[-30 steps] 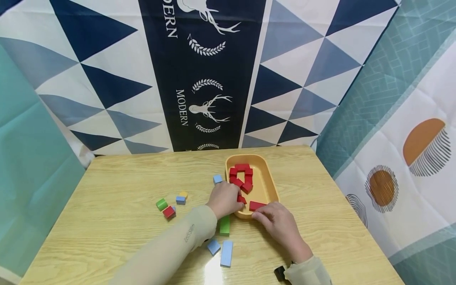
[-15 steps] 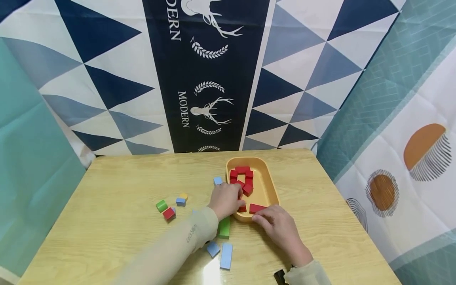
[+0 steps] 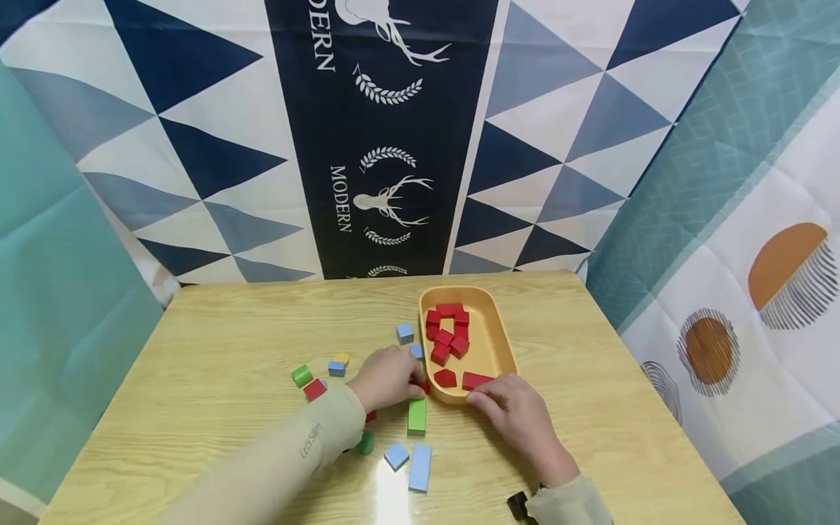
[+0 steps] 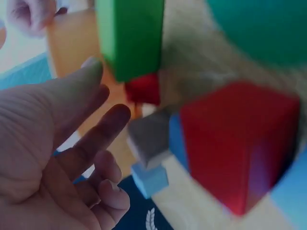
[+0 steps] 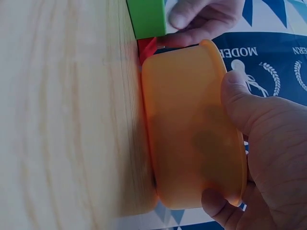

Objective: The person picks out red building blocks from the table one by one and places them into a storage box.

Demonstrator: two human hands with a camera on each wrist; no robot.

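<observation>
My left hand (image 3: pixel 391 378) is just left of the orange plastic tray (image 3: pixel 502 343), with nothing between its fingers. In the left wrist view its thumb and fingers stand apart. A small red block (image 4: pixel 144 89) lies close to the fingertips, beside the tray and behind a green block (image 3: pixel 416 418). My right hand (image 3: pixel 518 415) holds the tray's near right corner by the rim, with the thumb (image 5: pixel 240 88) on the edge. Inside the tray lie several red blocks, including a red pointed block (image 3: pixel 445 378) and a long red block (image 3: pixel 476 380).
Left of the tray are blue blocks (image 3: pixel 405 333). Farther left are a green cylinder (image 3: pixel 302 375), another red block (image 3: pixel 314 389) and a yellow piece (image 3: pixel 341 359). Nearer me lie a blue square block (image 3: pixel 397 456) and a long blue block (image 3: pixel 420 467).
My left hand has drawn back leftward out of the tray, toward the red block beside it. A red block it covered now shows in the tray. The right hand stays at the rim.
</observation>
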